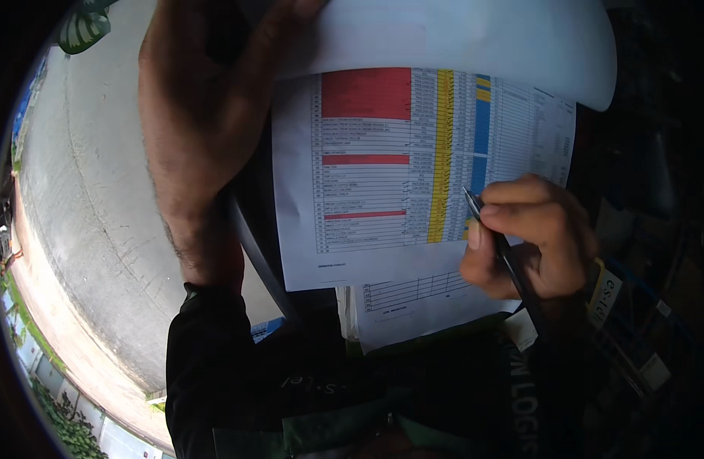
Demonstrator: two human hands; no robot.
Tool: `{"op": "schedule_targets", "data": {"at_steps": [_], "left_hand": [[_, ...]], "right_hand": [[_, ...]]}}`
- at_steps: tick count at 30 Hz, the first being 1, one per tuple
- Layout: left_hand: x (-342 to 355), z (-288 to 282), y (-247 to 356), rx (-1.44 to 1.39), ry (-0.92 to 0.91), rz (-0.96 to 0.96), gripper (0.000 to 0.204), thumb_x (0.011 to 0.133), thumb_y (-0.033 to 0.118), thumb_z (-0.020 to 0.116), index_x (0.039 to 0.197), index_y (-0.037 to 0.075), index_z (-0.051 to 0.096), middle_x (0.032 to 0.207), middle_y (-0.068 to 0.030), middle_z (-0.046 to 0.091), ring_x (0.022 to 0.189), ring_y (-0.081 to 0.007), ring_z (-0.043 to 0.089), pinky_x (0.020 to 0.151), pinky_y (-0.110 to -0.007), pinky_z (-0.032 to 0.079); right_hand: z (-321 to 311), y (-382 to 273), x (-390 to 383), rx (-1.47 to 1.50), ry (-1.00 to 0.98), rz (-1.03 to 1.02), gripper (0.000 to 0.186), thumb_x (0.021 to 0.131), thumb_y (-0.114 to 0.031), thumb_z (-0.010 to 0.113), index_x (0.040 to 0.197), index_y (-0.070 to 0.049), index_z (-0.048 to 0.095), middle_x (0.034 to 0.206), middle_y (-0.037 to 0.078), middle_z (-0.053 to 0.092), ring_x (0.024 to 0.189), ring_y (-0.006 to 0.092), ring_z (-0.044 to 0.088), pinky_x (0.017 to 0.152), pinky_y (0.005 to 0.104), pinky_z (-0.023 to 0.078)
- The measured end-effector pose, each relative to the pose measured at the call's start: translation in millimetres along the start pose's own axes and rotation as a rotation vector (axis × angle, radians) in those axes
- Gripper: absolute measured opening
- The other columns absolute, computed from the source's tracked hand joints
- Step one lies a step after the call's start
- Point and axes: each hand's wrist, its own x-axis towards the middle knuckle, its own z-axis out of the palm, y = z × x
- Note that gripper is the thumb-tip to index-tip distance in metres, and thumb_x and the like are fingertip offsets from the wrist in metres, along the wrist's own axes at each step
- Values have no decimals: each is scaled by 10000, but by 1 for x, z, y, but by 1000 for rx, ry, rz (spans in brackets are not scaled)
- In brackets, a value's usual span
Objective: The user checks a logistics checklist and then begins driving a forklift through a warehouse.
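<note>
My left hand (pixel 206 115) is at the upper left, thumb on the lifted white sheet (pixel 459 30); its other fingers are mostly hidden, apparently gripping the pages. Below that sheet lies a printed table page (pixel 352 176) with red, yellow and blue blocks and small pen ticks. My right hand (pixel 528 237) grips a black pen (pixel 503 249), its tip on or just over the yellow and blue columns. Another printed sheet (pixel 413 302) shows underneath, on a stack with a greenish backing.
Grey concrete pavement (pixel 84 191) curves along the left, with plants (pixel 61 413) at the lower left and a leaf-like green shape at the top left. My dark sleeves and clothing fill the lower middle. Cards and blue straps (pixel 635 329) sit in shadow at the right.
</note>
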Motion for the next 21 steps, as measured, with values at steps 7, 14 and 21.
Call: {"op": "schedule_targets", "data": {"at_steps": [7,14,21], "left_hand": [[-12,-6,-22,-104,-117,189,826,1013,99,665,1655,-24,162,1296,-444,607,1168,-426,706,974,-492,595],[-15,2,-30,-191,-9,225,834,958,229,738,1594,-88,302,1377,-399,576,1247,-425,652,1069,-502,529],[-8,-27,-28,-322,-126,32,868,905,281,805,1524,-155,380,1348,-373,608,1230,-433,661,1068,-500,537]], "right_hand": [[8,17,-20,43,19,143,208,834,-55,834,895,-15,639,745,63,697,561,100,648,484,231,521],[11,17,-18,81,9,160,195,851,-53,822,890,-15,635,745,66,693,543,89,607,466,227,492],[13,16,-19,111,-17,188,189,886,-68,801,909,-6,625,754,81,694,561,89,615,476,230,495]]}}
